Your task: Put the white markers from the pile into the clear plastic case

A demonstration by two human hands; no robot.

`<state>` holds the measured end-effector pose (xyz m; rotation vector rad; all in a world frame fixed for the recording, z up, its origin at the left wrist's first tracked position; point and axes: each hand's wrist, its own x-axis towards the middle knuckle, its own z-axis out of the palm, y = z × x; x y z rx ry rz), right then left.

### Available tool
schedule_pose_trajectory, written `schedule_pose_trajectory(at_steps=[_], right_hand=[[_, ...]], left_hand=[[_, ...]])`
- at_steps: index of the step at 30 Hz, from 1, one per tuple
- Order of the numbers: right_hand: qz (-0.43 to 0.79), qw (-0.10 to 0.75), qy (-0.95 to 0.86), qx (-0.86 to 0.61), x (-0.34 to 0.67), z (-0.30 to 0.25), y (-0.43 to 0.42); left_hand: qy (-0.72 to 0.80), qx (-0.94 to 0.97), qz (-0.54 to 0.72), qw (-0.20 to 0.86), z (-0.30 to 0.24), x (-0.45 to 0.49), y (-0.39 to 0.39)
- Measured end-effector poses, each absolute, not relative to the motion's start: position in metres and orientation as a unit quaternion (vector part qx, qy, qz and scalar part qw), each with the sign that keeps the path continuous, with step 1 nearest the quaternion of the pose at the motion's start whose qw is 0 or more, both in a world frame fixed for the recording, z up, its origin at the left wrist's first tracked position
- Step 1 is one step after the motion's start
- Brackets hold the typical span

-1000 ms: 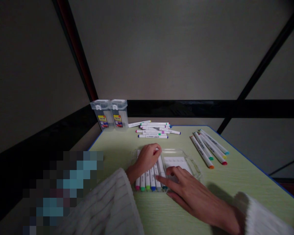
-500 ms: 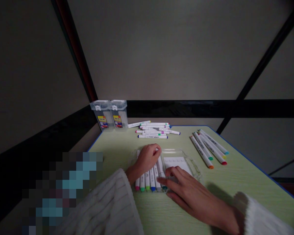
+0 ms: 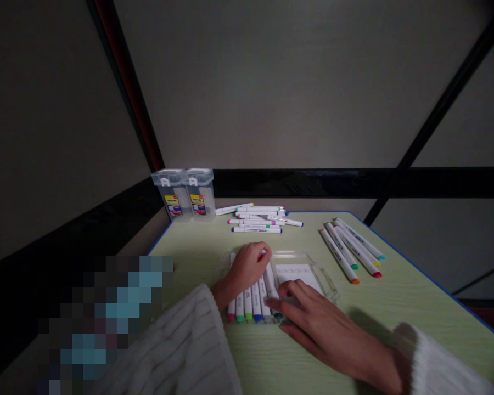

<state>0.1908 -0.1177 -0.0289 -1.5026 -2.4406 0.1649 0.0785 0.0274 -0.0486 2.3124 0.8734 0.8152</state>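
A clear plastic case [image 3: 319, 274] lies flat on the green table [image 3: 395, 307], with a row of white markers [image 3: 253, 302] with coloured caps in its left half. My left hand [image 3: 247, 266] rests on top of those markers, fingers curled over their far ends. My right hand [image 3: 316, 323] lies flat beside them, fingers stretched out and touching the rightmost marker and the floor of the case. A white paper insert [image 3: 298, 271] shows in the right half of the case.
A loose pile of markers [image 3: 257, 218] lies at the back of the table. Several more markers [image 3: 352, 247] lie side by side at the right. Two upright clear marker boxes [image 3: 185, 193] with yellow labels stand at the back left corner. A blurred patch covers the lower left.
Almost nothing differs; my right hand's fingers have shifted slightly along the rightmost marker in the case.
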Motion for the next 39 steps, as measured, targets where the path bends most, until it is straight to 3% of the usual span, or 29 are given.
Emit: schedule_pose_trajectory(at_steps=[39], right_hand=[[0.053,0.148,-0.841,-0.518,0.1925,-0.0325,-0.1187]], left_hand=[[0.323,0.858,0.300,0.263,-0.0476,0.0783,0.0266]])
